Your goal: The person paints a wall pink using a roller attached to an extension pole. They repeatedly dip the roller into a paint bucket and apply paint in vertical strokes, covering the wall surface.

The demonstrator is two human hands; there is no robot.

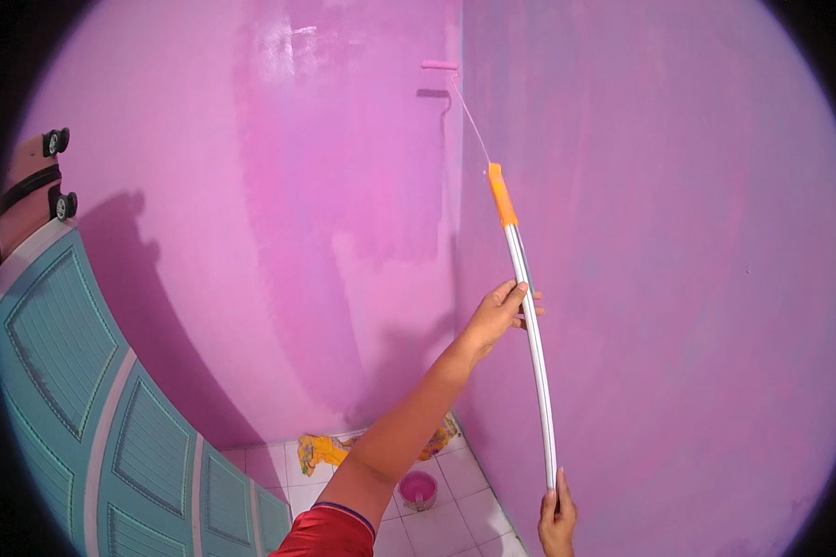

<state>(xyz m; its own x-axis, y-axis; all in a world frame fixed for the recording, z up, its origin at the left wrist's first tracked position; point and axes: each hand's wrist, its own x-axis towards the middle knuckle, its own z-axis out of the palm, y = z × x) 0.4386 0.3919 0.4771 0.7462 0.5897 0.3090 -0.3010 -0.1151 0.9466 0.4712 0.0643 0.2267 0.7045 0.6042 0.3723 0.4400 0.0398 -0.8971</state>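
Note:
A paint roller (439,65) with a pink sleeve is up at the far wall, close to the room's corner, its shadow just below. Its thin wire frame runs down to an orange handle (503,195), which is joined to a long white pole (541,390). My left hand (499,313) grips the pole a little below the orange handle, thumb along the near side. Down at the pole's lower end, my right hand (559,519) is wrapped around it. Darker, wet-looking pink paint (348,167) covers part of the far wall, with a paler patch beneath.
A teal cabinet (157,438) with panelled fronts stands at left, a pink wheeled suitcase (31,181) on top. On the white tiled floor (428,536) sit a small tub of pink paint (418,489) and a yellow patterned cloth (320,451). A purplish wall (655,278) rises on the right.

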